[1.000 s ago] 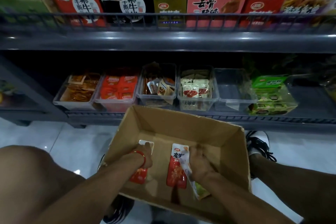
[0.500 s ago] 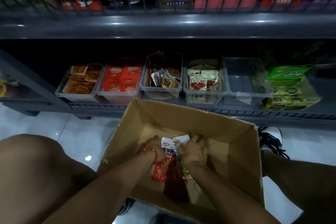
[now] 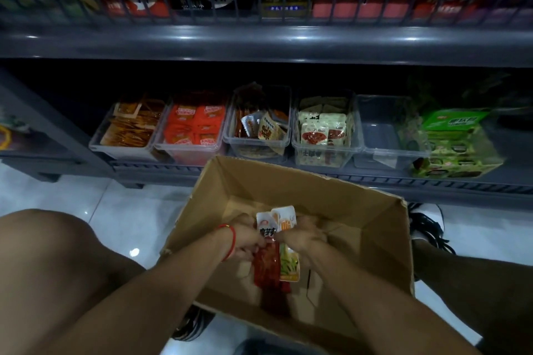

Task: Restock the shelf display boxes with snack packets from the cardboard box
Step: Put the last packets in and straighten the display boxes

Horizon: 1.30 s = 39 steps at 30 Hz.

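An open cardboard box point(image 3: 360, 210) sits on the floor in front of the low shelf. Inside it, my left hand point(image 3: 245, 238), with a red wrist string, and my right hand point(image 3: 302, 236) are pressed together around a small bunch of snack packets. A red packet point(image 3: 266, 265) and a green-and-orange packet point(image 3: 290, 266) hang down between the hands, white tops sticking up. On the shelf stand clear display boxes: orange strips point(image 3: 129, 130), red packets point(image 3: 196, 127), mixed packets point(image 3: 259, 127), cream packets point(image 3: 323, 130), and an empty one point(image 3: 383, 135).
A green carton point(image 3: 452, 144) of packets sits right of the clear boxes. An upper shelf with a wire rail point(image 3: 259, 6) holds large printed cartons. My knee point(image 3: 57, 253) is at the left, a shoe point(image 3: 427, 225) at the right, on a white tiled floor.
My hands, first apart with a packet each, have come together in the box's middle and lifted the gathered packets a little. The view has tilted down slightly.
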{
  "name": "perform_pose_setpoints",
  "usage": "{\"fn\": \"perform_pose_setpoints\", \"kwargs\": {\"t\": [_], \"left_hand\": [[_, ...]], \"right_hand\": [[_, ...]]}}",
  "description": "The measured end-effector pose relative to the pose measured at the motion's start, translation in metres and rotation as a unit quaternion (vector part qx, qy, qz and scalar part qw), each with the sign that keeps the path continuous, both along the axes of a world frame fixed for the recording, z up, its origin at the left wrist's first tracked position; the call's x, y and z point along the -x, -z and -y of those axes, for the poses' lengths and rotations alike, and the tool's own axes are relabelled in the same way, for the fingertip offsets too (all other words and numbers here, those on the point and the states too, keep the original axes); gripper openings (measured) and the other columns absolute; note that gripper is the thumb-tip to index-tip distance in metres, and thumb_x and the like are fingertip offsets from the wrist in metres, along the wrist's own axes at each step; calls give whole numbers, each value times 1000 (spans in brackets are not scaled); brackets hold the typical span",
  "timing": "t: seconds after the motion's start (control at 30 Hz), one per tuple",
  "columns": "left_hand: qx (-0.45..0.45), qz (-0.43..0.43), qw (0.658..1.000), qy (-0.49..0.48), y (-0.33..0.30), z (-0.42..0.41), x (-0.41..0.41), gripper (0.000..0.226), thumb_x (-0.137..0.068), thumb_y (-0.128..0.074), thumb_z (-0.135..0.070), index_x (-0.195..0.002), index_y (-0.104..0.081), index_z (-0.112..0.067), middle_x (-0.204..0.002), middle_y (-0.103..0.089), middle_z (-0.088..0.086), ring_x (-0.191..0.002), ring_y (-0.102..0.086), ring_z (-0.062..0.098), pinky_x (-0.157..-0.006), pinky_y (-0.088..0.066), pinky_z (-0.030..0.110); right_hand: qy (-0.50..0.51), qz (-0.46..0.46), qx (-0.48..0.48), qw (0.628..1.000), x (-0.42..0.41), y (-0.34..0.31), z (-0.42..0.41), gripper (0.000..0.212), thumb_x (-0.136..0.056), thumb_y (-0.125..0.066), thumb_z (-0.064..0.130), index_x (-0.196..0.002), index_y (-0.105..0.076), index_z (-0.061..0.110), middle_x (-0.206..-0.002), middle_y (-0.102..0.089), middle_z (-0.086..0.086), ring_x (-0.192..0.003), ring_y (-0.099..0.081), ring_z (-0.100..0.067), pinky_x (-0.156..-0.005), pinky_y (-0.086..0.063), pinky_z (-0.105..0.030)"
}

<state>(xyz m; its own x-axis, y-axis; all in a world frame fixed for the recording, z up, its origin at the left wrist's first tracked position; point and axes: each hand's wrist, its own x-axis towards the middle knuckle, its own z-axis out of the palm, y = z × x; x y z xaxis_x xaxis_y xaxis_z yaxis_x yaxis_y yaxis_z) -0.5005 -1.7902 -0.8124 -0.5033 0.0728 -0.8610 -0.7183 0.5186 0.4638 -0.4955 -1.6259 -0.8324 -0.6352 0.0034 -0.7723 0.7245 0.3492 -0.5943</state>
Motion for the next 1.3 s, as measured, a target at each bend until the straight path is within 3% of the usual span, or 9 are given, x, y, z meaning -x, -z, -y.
{"fn": "perform_pose_setpoints", "kwargs": {"t": [0.1, 0.17, 0.27, 0.57, 0.77, 0.87, 1.03, 1.2, 1.3], "left_hand": [[-87, 11, 993, -74, -22, 7, -5, 45, -79, -81, -3, -120, -68, -15, -109, -77, 9, -101, -73, 28, -89, -59, 48], [-188, 53, 975, -104, -46, 10, -10, 38, -89, -75, -5, -125, -66, -15, -119, -75, 12, -115, -69, 31, -95, -57, 49], [-242, -4, 967, -81, -73, 10, -17, 34, -96, -65, -5, -130, -64, -12, -120, -74, 11, -110, -71, 26, -95, -58, 42], [-211, -170, 952, -142, -123, -2, -24, 37, -92, -68, 3, -125, -59, -10, -111, -77, 12, -97, -75, 26, -84, -61, 43], [-162, -319, 931, -74, -181, -35, -10, 51, -87, -76, 0, -130, -59, -21, -110, -76, 3, -99, -75, 20, -91, -61, 48], [-154, -379, 912, -41, -213, -57, 0, 41, -86, -76, 2, -116, -65, -24, -104, -78, 1, -96, -75, 18, -90, -61, 45], [-188, -458, 869, -1, -277, -114, 28, 34, -85, -72, 7, -104, -66, -20, -92, -79, -3, -81, -75, 7, -67, -58, 17], [-220, -497, 839, 20, -329, -170, 54, 36, -85, -72, 6, -108, -64, -20, -95, -78, -5, -79, -74, 3, -69, -60, 20], [-221, -507, 833, 18, -350, -189, 64, 38, -85, -74, 5, -111, -65, -21, -95, -78, -4, -80, -75, 5, -72, -62, 25]], "right_hand": [[31, -5, 120, 992, -1, -38, -17, 20, -77, -84, 1, -95, -76, 5, -94, -79, -14, -86, -77, -31, -82, -62, -50], [49, -14, 195, 979, -4, -59, -30, 24, -84, -78, -2, -108, -74, -1, -102, -78, -16, -95, -76, -32, -88, -61, -48], [54, -62, 225, 971, -16, -87, -43, 30, -86, -77, 4, -115, -72, 1, -110, -76, -16, -103, -74, -34, -97, -56, -53], [84, -147, 213, 962, -18, -176, -80, 18, -94, -63, -2, -110, -68, -6, -105, -76, -20, -97, -75, -35, -88, -59, -48], [-16, -318, -22, 948, -5, -245, -127, 14, -85, -79, 7, -98, -75, 8, -85, -79, -3, -81, -77, -24, -65, -61, -31], [-53, -395, -145, 905, -1, -279, -176, 6, -84, -82, 15, -87, -76, 15, -80, -79, 0, -78, -76, -26, -72, -59, -46], [25, -527, -252, 811, 3, -362, -264, 8, -91, -76, 20, -87, -71, 16, -80, -76, -5, -78, -74, -23, -75, -61, -47], [101, -626, -324, 702, 27, -439, -307, 9, -96, -68, 30, -94, -65, 22, -88, -71, -1, -79, -71, -7, -71, -60, -35], [127, -614, -329, 706, 63, -465, -315, 5, -99, -64, 23, -103, -62, 25, -97, -70, 1, -80, -68, 1, -63, -56, -19]]}}
